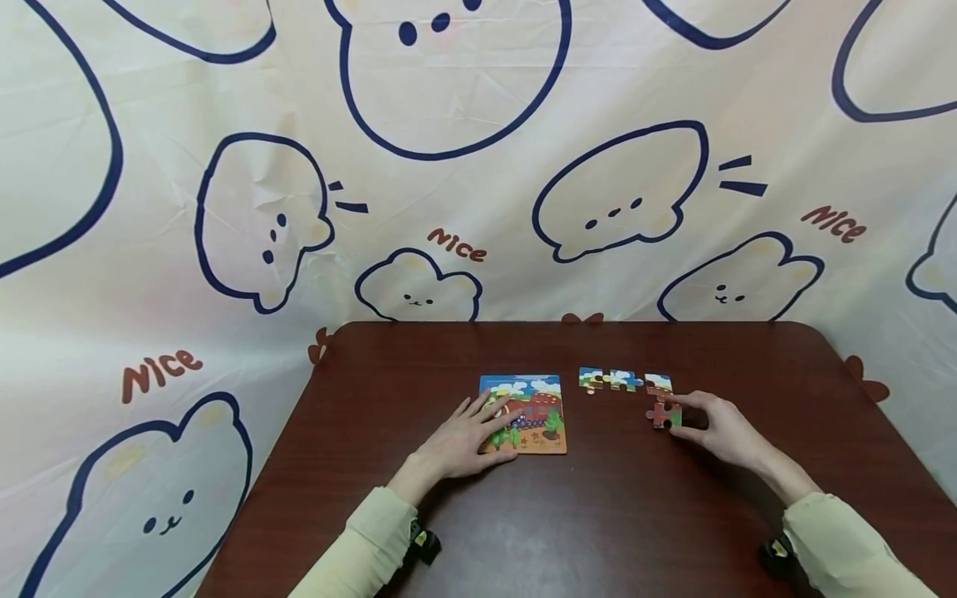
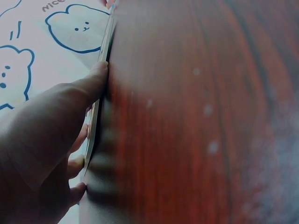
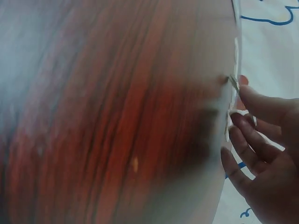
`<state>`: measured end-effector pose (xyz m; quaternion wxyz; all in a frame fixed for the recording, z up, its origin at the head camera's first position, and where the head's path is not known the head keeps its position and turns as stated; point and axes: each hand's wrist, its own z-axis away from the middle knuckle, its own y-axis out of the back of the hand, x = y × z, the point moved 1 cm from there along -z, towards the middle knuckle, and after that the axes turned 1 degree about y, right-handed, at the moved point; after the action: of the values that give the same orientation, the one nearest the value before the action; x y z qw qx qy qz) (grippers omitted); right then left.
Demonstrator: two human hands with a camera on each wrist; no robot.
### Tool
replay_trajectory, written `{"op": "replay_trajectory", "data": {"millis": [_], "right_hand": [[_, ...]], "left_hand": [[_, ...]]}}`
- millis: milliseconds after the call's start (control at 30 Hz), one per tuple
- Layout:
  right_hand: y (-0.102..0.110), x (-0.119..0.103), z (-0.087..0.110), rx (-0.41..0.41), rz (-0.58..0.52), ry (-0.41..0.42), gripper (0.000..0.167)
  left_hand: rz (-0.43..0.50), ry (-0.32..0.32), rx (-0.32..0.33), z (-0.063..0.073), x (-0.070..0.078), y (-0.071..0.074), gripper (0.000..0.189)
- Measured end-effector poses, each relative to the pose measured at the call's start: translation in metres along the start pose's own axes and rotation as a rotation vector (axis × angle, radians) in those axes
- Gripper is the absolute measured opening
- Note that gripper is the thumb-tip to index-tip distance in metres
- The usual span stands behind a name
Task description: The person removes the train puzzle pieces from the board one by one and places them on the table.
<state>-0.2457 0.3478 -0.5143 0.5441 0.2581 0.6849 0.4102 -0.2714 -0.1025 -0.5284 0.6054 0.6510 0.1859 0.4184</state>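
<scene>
On top of the picture board [image 1: 540, 415] on the desk [image 1: 561, 515], your left hand [image 1: 459, 440] rested with fingers spread, while to the board's right your right hand [image 1: 721, 425] pinched a red-and-green puzzle piece [image 1: 663, 415], and three other pieces [image 1: 624, 379] lay right of the board's far end.

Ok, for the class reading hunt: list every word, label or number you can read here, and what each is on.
"Nice", on the left of the backdrop.
"Nice", near the backdrop's middle; the left wrist view also shows one.
"Nice", on the backdrop's right.
Puzzle board and puzzle pieces: no readable lettering.
Wrist cameras: any markings are too small to read.
</scene>
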Motion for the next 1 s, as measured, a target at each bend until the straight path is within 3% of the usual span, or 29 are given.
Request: {"op": "replay_trajectory", "data": {"millis": [200, 633, 1000], "right_hand": [[-0.006, 0.011, 0.0, -0.015, 0.072, 0.014, 0.047], [-0.007, 0.017, 0.004, -0.006, 0.041, 0.0, 0.048], [-0.006, 0.012, 0.0, 0.116, -0.004, 0.005, 0.041]], "left_hand": [[0.002, -0.004, -0.001, -0.001, 0.001, 0.002, 0.072], [0.004, 0.003, 0.001, -0.001, -0.001, 0.001, 0.074], [0.081, 0.023, 0.036, 0.004, -0.003, -0.003, 0.084]]}}
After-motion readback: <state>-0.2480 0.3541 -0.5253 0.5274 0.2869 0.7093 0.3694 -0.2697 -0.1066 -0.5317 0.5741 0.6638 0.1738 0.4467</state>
